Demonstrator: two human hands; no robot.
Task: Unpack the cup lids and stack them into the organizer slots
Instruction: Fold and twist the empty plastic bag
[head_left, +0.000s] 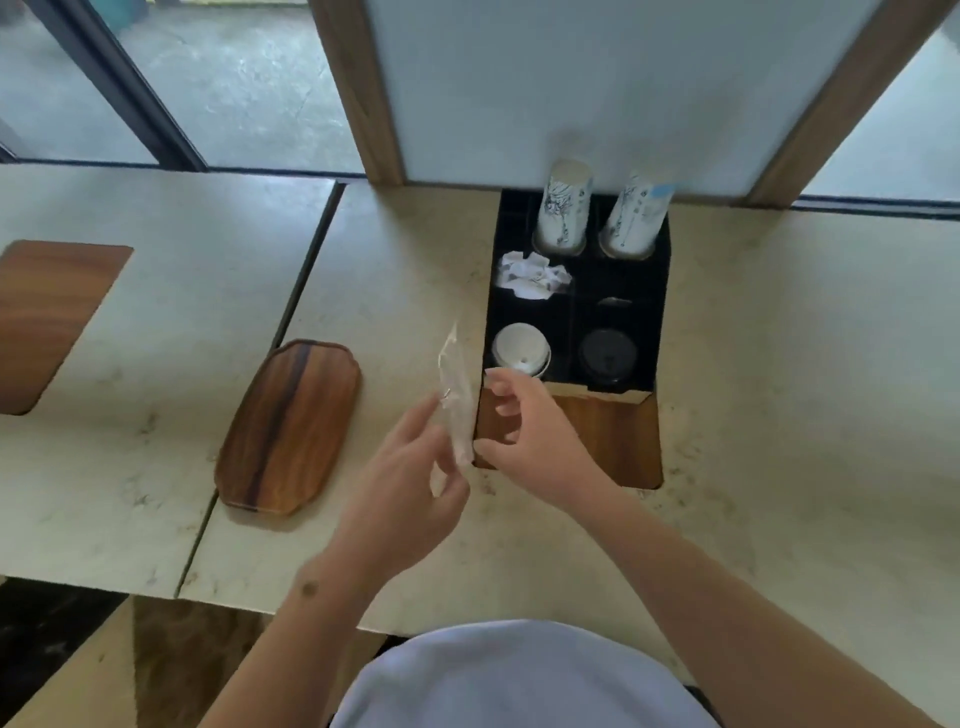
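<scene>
Empty clear plastic wrapper (456, 395) pinched upright in the left hand (410, 483), apparently the sleeve the lids came in, held off the table (779, 364) and out of the way of the slots. White lids (521, 349) stacked in the organizer (660, 291) slot just beyond the right hand (530, 431); black lids (608, 356) in the neighbouring slot, further to that hand's right. Probably placed so to keep the two colours apart and within easy reach at the organizer's near edge.

Left hand raised over the table, thumb and fingers closed on the wrapper's lower end, forearm angled in from below. Right hand just beside it, holding nothing, fingers loosely curled and spread, fingertips close to the wrapper and to the organizer's near rim, forearm stretched in from the lower right. Unclear, through motion blur, whether the right fingertips touch the wrapper.

Crumpled white paper (532, 278) in the slot beyond the white lids; two printed paper cups (563, 213) upturned in the far slots. Wooden tray (288, 426) lying to the left of the left hand, well apart from the organizer. Unpacking judged largely done, with disposal of the wrapper likely remaining.
</scene>
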